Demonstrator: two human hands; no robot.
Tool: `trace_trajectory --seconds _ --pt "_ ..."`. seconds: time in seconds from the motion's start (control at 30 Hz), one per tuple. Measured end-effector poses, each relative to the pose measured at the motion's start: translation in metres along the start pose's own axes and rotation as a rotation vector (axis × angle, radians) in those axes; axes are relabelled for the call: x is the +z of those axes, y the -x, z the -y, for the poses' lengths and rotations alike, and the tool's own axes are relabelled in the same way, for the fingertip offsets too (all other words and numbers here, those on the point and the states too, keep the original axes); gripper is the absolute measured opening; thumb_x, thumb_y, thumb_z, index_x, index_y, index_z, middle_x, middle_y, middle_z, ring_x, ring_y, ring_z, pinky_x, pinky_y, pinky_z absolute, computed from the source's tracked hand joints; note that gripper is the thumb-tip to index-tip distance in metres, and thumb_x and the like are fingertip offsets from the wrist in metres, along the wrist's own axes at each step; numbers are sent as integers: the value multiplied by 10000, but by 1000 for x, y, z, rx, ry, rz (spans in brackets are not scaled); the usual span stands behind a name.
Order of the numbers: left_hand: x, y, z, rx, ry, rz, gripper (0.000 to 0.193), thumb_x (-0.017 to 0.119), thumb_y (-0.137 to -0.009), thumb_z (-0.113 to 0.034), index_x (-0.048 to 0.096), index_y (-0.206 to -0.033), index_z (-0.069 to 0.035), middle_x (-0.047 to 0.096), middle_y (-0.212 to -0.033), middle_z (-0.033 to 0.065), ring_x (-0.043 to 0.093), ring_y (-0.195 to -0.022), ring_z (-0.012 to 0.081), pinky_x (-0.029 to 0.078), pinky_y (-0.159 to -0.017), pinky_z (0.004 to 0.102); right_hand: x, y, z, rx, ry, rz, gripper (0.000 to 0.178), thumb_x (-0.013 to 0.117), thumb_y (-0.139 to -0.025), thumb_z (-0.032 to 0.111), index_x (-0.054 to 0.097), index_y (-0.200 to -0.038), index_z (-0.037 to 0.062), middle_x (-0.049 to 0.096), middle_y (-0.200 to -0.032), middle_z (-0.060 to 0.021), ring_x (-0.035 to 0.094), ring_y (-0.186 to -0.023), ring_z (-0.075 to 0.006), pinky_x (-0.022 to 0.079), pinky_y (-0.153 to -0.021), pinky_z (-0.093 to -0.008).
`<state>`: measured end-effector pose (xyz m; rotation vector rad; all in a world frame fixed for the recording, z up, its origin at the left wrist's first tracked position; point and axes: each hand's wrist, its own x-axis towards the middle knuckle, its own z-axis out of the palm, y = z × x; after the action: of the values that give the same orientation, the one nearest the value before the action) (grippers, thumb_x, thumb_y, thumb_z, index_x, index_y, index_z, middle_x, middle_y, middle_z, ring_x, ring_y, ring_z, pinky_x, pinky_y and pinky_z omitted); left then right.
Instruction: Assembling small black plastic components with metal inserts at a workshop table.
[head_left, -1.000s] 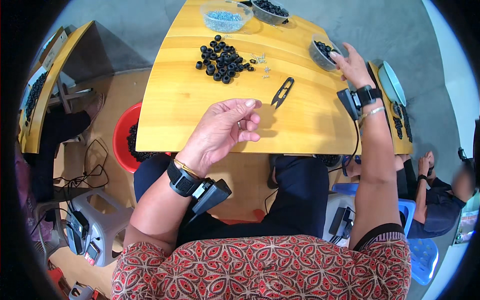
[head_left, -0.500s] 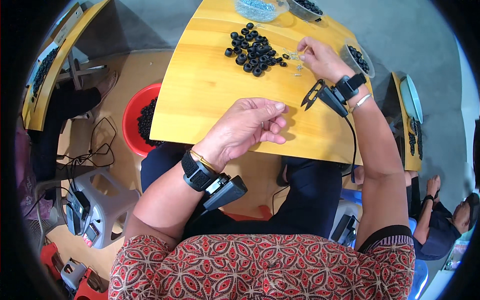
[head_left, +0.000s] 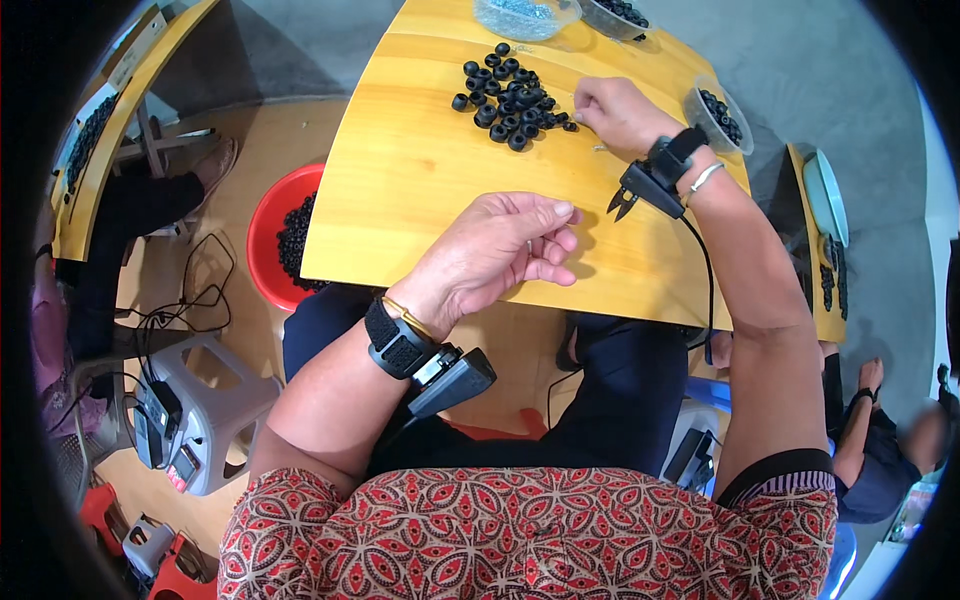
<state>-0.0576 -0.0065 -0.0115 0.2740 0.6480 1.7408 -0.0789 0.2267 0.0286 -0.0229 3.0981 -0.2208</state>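
My left hand (head_left: 505,245) hovers over the near edge of the yellow wooden table (head_left: 400,220). Its thumb presses on the curled index finger; whatever is pinched there is too small to make out. Farther off, my right hand (head_left: 622,118) reaches down to the right side of a loose pile of black round beads (head_left: 510,100), its fingertips closed together. Those fingertips hide any small item between them. Small clear bits (head_left: 600,148) lie partly under that hand. Dark thread snips (head_left: 622,203) show below my right wrist, blades pointing at the table.
Clear tubs stand along the far edge: one with pale blue beads (head_left: 525,14), another with black beads (head_left: 722,118) at the right. A red basin (head_left: 262,240) of black beads is left of the table. Stools (head_left: 215,400) and cables flank me; other people sit at both sides.
My right hand has moved left toward the black beads, its fingers drawing together and covering most of the clear bits. My left hand has barely moved.
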Motion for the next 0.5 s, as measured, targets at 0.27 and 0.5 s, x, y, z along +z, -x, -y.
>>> trace_trajectory --seconds 0.27,0.5 --pt "0 0 0 11 -15 -9 207 495 -838 -147 544 -920 37 570 -712 58 565 -625 112 522 -572 245 -32 30 -45 421 -1251 -94 103 494 -795 76 486 -884 24 527 -731 -43 517 -566 -90 518 -562 -242" --pt "2 -1 0 5 -7 -20 204 489 -841 -144 543 -916 38 569 -712 60 564 -624 113 525 -569 242 -22 13 -45 454 -844 -41 112 535 -772 134 487 -812 40 469 -672 -17 491 -532 -96 467 -463 -238"
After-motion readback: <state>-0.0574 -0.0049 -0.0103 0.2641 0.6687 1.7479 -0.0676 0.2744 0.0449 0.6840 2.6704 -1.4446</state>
